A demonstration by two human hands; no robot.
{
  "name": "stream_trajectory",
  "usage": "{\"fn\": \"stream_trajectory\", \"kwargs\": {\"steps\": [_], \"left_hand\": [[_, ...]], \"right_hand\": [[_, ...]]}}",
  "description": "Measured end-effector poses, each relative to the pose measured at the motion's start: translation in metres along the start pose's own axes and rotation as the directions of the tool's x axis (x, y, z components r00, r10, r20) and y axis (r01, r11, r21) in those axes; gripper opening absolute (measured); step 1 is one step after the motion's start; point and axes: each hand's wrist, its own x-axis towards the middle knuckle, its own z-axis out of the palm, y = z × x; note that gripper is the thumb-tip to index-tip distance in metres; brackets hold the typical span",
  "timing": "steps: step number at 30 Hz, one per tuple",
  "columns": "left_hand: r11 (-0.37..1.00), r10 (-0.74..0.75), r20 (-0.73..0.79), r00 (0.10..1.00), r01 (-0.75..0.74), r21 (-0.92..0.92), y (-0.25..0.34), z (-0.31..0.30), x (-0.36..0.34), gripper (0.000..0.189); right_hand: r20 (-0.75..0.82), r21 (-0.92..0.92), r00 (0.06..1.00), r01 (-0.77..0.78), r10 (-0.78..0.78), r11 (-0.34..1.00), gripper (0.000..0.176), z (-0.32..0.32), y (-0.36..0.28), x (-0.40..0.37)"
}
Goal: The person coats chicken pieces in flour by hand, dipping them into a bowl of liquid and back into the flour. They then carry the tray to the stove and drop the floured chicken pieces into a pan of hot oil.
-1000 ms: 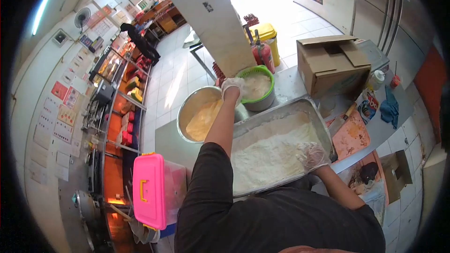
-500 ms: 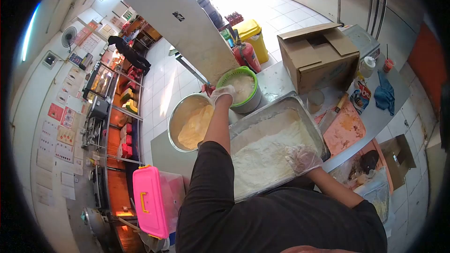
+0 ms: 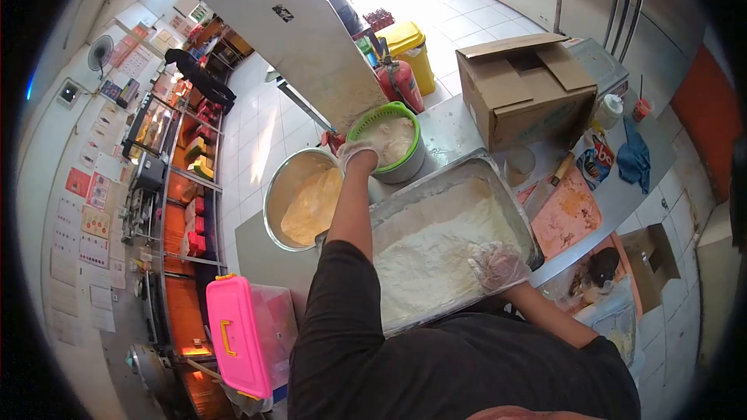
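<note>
The left hand (image 3: 358, 157), gloved, is at the basket's near-left rim, at eleven o'clock of the tray; its fingers are hidden, so I cannot tell whether that grip is spread or closed. The right hand (image 3: 502, 267), also gloved, rests in the powder (image 3: 428, 260) at four o'clock in the tray (image 3: 504, 193); whether its floury fingers pinch anything cannot be made out.

Working well here probably means one glove for wet, one for dry: right in the powder, left at the basket (image 3: 372, 120), where pale pieces (image 3: 398, 137) sit in cloudy liquid. Drips would likely clump the powder, so best shake that hand off over the basket. Low, gentle strokes should hold the powder inside the walls.

The bowl (image 3: 278, 196) of yellowish mix, at ten, leaves the left forearm little room; lift the elbow clear. The knife (image 3: 549, 187) lies at two, safest left untouched. The box (image 3: 525, 101) stands at one on the surface (image 3: 261, 253).
</note>
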Motion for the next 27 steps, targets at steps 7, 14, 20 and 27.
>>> {"fn": "stream_trajectory", "kwargs": {"steps": [7,14,20,27], "left_hand": [[0.94,-0.098,-0.327,0.94,-0.021,-0.341,-0.018,0.0,-0.116,0.028],[-0.305,-0.06,0.419,0.906,0.384,-0.872,0.051,0.045,-0.266,0.035],[-0.765,0.117,0.552,0.825,0.429,-0.48,0.066,0.028,-0.319,0.051],[-0.779,0.017,0.595,0.803,0.384,-0.496,0.027,0.053,-0.329,0.059]], "right_hand": [[0.077,-0.081,0.996,-0.039,0.046,0.996,0.035,-0.007,-0.007,-0.001],[-0.211,0.16,0.936,0.317,-0.281,0.935,0.038,0.081,-0.032,0.049],[0.435,0.656,0.81,-0.584,0.392,0.479,0.045,0.066,-0.137,0.103],[0.375,0.401,0.883,-0.429,0.282,0.809,0.066,0.08,-0.17,0.11]]}}
